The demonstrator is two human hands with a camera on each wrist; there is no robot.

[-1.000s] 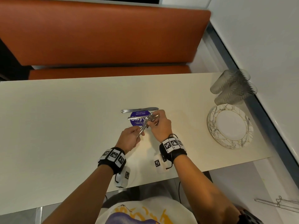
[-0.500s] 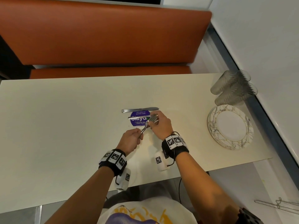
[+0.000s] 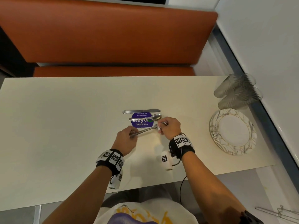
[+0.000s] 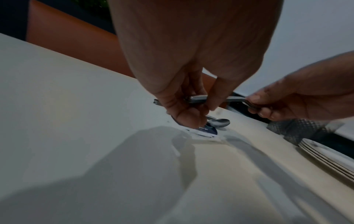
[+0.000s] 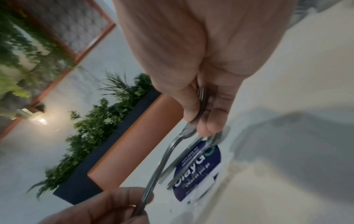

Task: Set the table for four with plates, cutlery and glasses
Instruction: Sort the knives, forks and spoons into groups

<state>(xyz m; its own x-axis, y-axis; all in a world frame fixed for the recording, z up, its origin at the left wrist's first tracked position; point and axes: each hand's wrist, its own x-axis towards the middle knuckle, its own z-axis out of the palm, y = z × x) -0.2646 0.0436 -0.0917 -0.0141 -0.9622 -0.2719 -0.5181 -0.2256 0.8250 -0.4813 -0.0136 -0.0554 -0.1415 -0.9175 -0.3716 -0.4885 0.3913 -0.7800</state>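
Note:
Both hands hold a small bundle of steel cutlery (image 3: 144, 130) just above the cream table (image 3: 64, 126). My left hand (image 3: 132, 133) grips the handle ends; the fingers (image 4: 193, 106) curl round them. At the other end my right hand (image 3: 160, 126) pinches the heads (image 5: 201, 98); which pieces make up the bundle I cannot tell. Just beyond the hands a knife (image 3: 140, 111) and a spoon (image 3: 146, 118) lie side by side on the table. The spoon lies across a round purple sticker (image 3: 141, 122). A stack of patterned plates (image 3: 233, 132) and several stacked ribbed glasses (image 3: 237, 92) stand at the right end.
An orange bench (image 3: 105, 38) runs along the table's far side. A white wall (image 3: 267, 46) with a dark ledge closes the right end behind the plates and glasses. The left half of the table is bare.
The bundle has tilted flatter and come slightly nearer to me. My hands have drawn apart along it, which uncovers the bowl of the spoon on the sticker.

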